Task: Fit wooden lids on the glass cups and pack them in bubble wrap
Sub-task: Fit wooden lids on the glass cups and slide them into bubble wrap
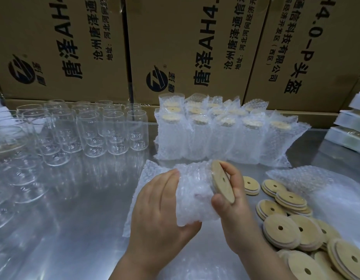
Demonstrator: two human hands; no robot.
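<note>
Holding now: left grip [161, 209] curls round a bubble-wrap sleeve [193, 190] just above the counter [84, 199]; right grip [237, 211] pinches a wooden lid [222, 181] by its rim, thumb below and fingers above, at the sleeve's open end.
Cup in hand: hidden by the wrap; I judge that a glass cup lies inside, mouth towards the lid.
Handling, cup: rigid, smooth and breakable; the wrap over it is soft and slick, so hold it round the body, firm but not crushing.
Handling, lid: light, stiff disc with a centre hole; take it by the edge and seat it square, as a tilted press could jam it or stress the glass rim.
Bare glass cups [94, 128]: upright in a tight cluster at far left.
Packed cups [215, 134]: upright in rows behind the hands, lids showing through the wrap.
Loose lids [286, 229]: overlapping pile at right.
Spare wrap [316, 184]: just beside that pile.
Cartons [74, 47]: printing turned sideways, reading "唐泽AH4.", "沧州唐泽通信科技有限公司", "河北河间经济开发区(西区)", "4.0-P头盔".
Logo: round black emblem; its small characters are unreadable.
</note>
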